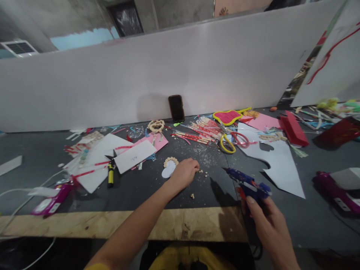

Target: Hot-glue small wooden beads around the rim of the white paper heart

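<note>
My right hand [267, 217] is wrapped round a dark blue hot glue gun [249, 182], held above the table with its nozzle pointing left. My left hand [185, 173] rests low at the table, fingers curled together; whatever they pinch, if anything, is hidden. Beside those fingertips lie a few small beige pieces [206, 174], and another beige piece [192, 196] sits closer to the table's front edge. Just left of the left hand is a white paper heart [168, 169], with a beaded-looking beige edging [170, 161] along its upper part.
A phone [176, 108] leans on the white partition [157, 71]. Scissors [227, 144], red-patterned sticks [197, 135] and cut white paper [277, 165] lie behind. Yellow-handled pliers [110, 174] and a purple device [54, 199] are left; a red container [337, 133] is right.
</note>
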The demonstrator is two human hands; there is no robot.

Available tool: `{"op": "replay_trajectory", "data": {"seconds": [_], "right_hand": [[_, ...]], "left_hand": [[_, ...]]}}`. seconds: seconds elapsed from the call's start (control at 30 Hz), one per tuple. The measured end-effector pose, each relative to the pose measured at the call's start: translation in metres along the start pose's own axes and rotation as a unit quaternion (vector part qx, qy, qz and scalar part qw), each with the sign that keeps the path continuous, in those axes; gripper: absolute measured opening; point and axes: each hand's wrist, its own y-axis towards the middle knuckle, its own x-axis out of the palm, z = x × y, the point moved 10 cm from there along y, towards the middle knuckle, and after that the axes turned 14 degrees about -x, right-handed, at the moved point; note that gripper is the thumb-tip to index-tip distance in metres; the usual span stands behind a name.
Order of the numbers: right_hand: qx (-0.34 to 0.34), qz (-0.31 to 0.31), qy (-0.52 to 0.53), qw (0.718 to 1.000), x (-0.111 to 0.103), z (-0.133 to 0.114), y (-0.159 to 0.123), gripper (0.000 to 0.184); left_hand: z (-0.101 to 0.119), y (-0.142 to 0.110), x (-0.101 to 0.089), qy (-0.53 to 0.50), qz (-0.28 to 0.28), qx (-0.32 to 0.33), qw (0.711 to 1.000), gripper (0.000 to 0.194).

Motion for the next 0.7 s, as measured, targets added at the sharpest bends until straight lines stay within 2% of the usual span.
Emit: {"op": "replay_trajectory", "data": {"seconds": [0.1, 0.17, 0.3, 0.43, 0.5, 0.63, 0.7], "right_hand": [[0.058, -0.021, 0.057, 0.996, 0.012, 0.006, -0.006, 0.036], [0.072, -0.049, 0.086, 0.993, 0.026, 0.006, -0.01, 0.037], [0.064, -0.08, 0.127, 0.987, 0.045, -0.002, -0.015, 0.037], [0.059, -0.097, 0.147, 0.983, 0.053, -0.011, -0.017, 0.035], [0.057, -0.095, 0.149, 0.983, 0.052, -0.015, -0.017, 0.035], [0.036, -0.085, 0.143, 0.985, 0.05, -0.021, -0.019, 0.033], [0.024, -0.089, 0.138, 0.986, 0.051, -0.023, -0.02, 0.032]], "left_hand": [[-0.011, -0.008, -0.009, -0.084, 0.01, -0.034, 0.996, 0.011], [-0.021, -0.014, -0.012, -0.146, 0.015, -0.062, 0.987, 0.011], [-0.038, -0.022, -0.006, -0.259, 0.009, -0.11, 0.96, 0.013], [-0.043, -0.03, 0.003, -0.342, -0.018, -0.136, 0.93, 0.018], [-0.043, -0.034, 0.006, -0.406, -0.038, -0.147, 0.901, 0.02], [-0.044, -0.044, 0.012, -0.55, -0.074, -0.176, 0.813, 0.028], [-0.044, -0.048, 0.012, -0.579, -0.077, -0.181, 0.791, 0.026]]}}
